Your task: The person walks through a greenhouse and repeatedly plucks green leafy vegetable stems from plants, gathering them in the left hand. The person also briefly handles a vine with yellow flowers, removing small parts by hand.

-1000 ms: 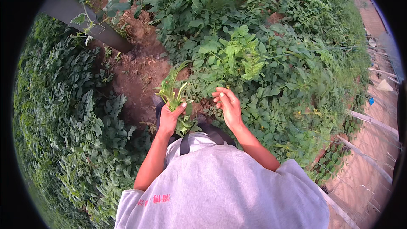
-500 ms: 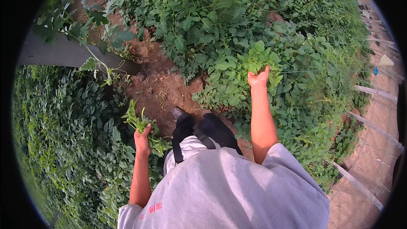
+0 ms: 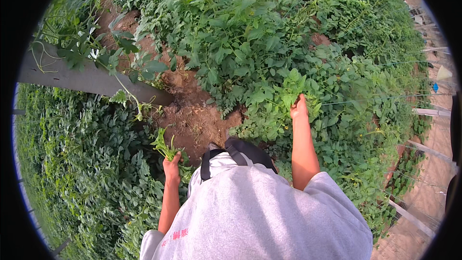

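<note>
The left hand [image 3: 172, 167], at lower left of the frame, is clenching a bunch of pulled green shoots [image 3: 163, 147] over the bare soil path [image 3: 195, 120]. The right hand [image 3: 299, 109], right of centre, is closing around a leafy stem [image 3: 291, 89] standing among the dense green plants [image 3: 250, 33].
</note>
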Motion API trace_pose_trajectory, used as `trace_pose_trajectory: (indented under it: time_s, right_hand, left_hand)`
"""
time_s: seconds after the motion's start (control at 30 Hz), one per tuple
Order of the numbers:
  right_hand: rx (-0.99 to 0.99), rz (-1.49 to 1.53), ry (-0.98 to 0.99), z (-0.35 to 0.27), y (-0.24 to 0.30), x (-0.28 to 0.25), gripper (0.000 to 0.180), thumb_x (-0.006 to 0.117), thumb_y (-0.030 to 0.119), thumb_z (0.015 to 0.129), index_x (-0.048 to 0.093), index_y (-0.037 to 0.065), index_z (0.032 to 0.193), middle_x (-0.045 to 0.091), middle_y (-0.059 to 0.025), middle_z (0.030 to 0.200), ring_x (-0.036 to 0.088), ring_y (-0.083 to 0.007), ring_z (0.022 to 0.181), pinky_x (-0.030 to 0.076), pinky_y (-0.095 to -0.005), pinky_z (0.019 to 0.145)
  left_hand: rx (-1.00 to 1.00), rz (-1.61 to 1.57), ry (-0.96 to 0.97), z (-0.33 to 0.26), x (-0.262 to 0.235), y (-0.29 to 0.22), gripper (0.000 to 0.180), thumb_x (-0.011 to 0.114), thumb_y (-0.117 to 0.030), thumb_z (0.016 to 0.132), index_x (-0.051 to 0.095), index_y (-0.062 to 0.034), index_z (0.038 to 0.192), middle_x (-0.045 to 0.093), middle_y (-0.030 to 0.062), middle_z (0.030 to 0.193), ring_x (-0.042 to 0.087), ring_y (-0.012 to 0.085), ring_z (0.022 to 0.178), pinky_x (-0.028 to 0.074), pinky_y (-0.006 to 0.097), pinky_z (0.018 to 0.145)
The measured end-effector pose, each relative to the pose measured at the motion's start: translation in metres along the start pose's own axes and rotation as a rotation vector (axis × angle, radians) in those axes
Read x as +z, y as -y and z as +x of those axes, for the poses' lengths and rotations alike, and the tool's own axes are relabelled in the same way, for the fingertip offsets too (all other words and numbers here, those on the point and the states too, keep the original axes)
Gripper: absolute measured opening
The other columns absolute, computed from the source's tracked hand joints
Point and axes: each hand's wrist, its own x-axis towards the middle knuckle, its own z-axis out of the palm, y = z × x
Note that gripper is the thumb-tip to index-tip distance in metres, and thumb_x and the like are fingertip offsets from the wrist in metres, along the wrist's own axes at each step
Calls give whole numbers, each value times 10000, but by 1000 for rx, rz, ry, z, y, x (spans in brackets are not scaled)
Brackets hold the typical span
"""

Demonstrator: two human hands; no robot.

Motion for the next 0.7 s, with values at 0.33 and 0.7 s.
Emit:
trace_pose_trajectory:
  time_s: [0.33,0.7]
  right_hand:
    - [-114,-308,-168,-23,3,-22,448,583,373,986,505,100,1333,578,-66,1171,560,-167,894,470,-364,716]
    - [1,-296,161,-71,-36,-63,143,529,190,1009,600,74,1052,618,-29,906,623,-180,774,535,-334,687]
  left_hand:
    - [32,117,26,22,17,-12,58,691,-79,903,638,-64,886,616,-16,767,541,92,662,435,260,625]
    - [-62,108,-47,40,-14,-18,56,682,-75,907,649,-63,951,631,-17,811,551,101,690,453,267,670]
